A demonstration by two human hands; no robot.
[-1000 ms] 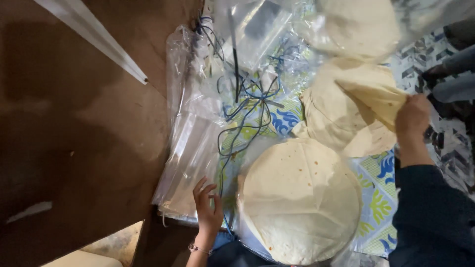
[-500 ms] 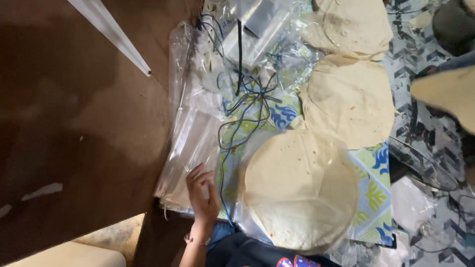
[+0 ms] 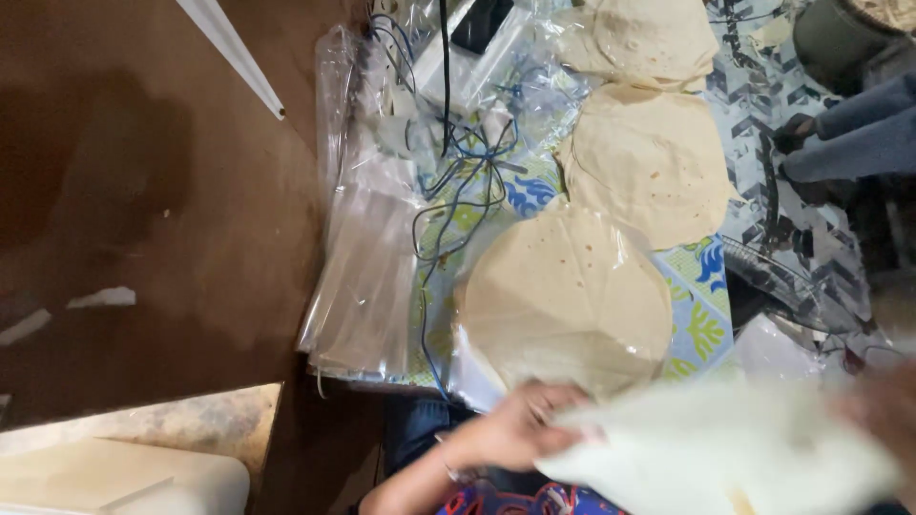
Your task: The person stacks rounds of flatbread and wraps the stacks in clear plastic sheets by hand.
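Pale, floppy flatbread (image 3: 725, 453) in left hand (image 3: 515, 429), round speckled stack (image 3: 563, 300) beside

A flat pile of see-through plastic bags (image 3: 367, 286) just left of the round flatbreads (image 3: 568, 300).

Left hand (image 3: 510, 429): bare, no glove, no ring to be made out.
Left wrist: thin bangle, pale and metallic-looking.
Left forearm: bare, no sleeve in view.
Right hand (image 3: 883, 415): heavily blurred at the frame's right edge; nothing worn can be made out.
Clothing below: dark blue fabric at the lap, plus a patch of red-and-blue patterned cloth.
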